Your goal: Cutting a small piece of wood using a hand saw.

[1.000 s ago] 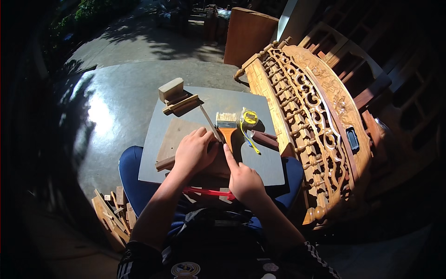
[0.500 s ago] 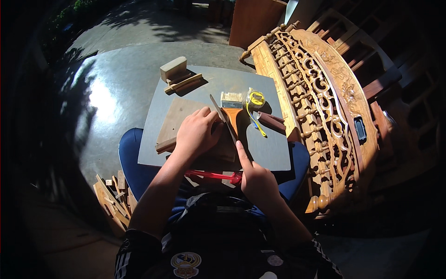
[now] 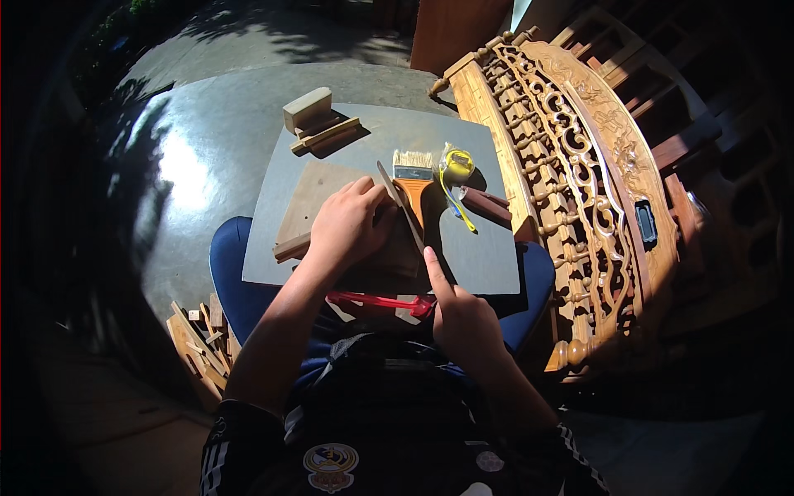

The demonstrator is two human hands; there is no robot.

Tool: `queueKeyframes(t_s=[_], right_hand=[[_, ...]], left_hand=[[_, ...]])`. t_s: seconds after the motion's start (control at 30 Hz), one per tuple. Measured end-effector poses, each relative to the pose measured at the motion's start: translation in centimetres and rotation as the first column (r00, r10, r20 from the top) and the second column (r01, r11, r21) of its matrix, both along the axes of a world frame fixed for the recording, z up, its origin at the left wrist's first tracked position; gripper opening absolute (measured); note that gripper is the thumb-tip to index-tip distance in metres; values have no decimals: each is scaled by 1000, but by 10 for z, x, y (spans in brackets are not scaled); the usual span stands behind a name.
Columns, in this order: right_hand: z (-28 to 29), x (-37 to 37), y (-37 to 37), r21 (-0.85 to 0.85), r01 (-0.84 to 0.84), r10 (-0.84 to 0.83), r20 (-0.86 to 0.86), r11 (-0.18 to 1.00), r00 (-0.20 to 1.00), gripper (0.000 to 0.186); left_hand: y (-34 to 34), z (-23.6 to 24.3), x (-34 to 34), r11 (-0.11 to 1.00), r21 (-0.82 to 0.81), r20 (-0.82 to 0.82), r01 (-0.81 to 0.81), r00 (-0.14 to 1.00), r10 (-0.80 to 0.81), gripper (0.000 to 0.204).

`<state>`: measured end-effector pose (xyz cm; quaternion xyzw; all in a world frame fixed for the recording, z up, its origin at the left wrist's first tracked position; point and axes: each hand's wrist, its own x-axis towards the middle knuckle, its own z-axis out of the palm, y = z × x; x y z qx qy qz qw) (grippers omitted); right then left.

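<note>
My right hand (image 3: 465, 326) is closed round the near end of a long, narrow metal file (image 3: 402, 202), its index finger stretched along the tool. The file slants away to the left, beside my left hand (image 3: 354, 225). That hand is closed on a dark wooden strip (image 3: 293, 247), whose left end sticks out under the wrist. Beneath them lies a flat brown board (image 3: 313, 201). Where the file meets the wood is hidden by my left fingers. Just right of the file rests a paintbrush (image 3: 412, 194) with pale bristles and an orange handle.
On the grey tabletop (image 3: 488, 269) are a yellow tape measure (image 3: 457, 163), a dark red-brown block (image 3: 486, 204) and wood pieces (image 3: 309, 109) at the back left. A red tool (image 3: 385, 302) is at the near edge. A carved bench (image 3: 571, 190) stands right; wood scraps (image 3: 203, 343) lie lower left.
The view has shifted slightly, so the table sits higher in it. Against the brush, the file has slid a little toward me. Both hands keep their grips.
</note>
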<state>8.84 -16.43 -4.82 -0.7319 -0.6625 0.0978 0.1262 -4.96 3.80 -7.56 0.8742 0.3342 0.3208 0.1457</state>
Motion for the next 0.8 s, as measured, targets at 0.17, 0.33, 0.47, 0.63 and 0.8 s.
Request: queueKeyframes(t_s=[0.17, 0.33, 0.47, 0.63, 0.8], right_hand=[[-10, 0, 35, 90, -9, 2, 77, 996, 997, 78], [-6, -1, 64, 7, 26, -26, 78, 1000, 997, 84], [-4, -5, 73, -26, 42, -40, 85, 999, 996, 85], [-15, -5, 56, 67, 19, -28, 139, 998, 990, 87], [-17, -5, 15, 185, -46, 14, 172, 982, 985, 84]], left_hand=[[0, -1, 1, 1000, -15, 9, 5, 1000, -5, 16], [1, -1, 1, 1000, -1, 23, 13, 1000, -13, 16], [-1, -2, 1, 1000, -6, 7, 13, 1000, -13, 16], [-1, -4, 3, 997, 70, 11, -13, 1000, 12, 15], [0, -4, 3, 998, 66, 6, -26, 1000, 26, 15]])
